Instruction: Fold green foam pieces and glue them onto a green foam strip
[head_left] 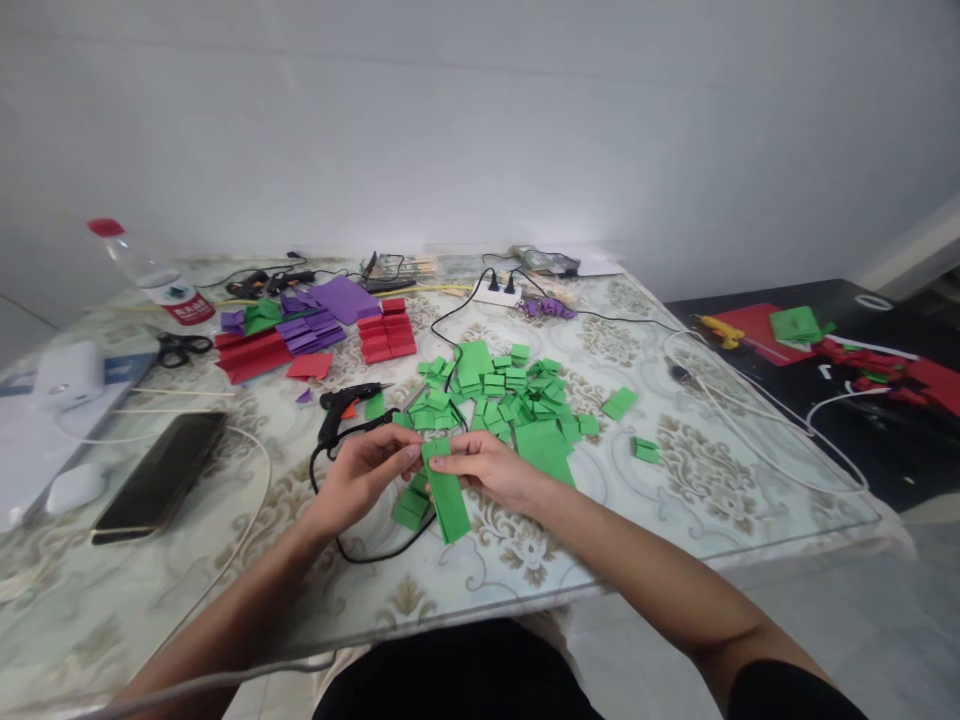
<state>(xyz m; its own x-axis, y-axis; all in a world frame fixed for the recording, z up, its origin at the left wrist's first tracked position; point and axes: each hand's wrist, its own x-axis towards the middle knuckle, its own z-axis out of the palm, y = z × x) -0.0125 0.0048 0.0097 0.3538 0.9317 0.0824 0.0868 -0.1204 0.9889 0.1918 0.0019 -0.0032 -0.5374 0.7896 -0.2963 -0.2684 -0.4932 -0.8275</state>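
Note:
Between my two hands is a long green paper strip (pixel 448 500), creased near its upper end and hanging toward me. My left hand (pixel 375 462) pinches its upper left corner with thumb and fingers. My right hand (pixel 491 468) presses its thumb on the strip's face, with the fingers behind it. Just beyond lies a heap of small folded green paper pieces (pixel 517 385). A larger green sheet (pixel 544 450) sits partly behind my right forearm. Under my left hand, more folded green paper (pixel 411 508) rests on the table. A black glue gun (pixel 346 405) lies beyond my left hand.
Left on the patterned tablecloth (pixel 615 520) are a phone (pixel 161 475), scissors (pixel 182 347) and a bottle (pixel 154 275). Purple paper (pixel 341 300) and folded red paper (pixel 386 333) lie farther back. A power strip (pixel 496 290) feeds cables across the table. A black surface (pixel 810 430) stands at right.

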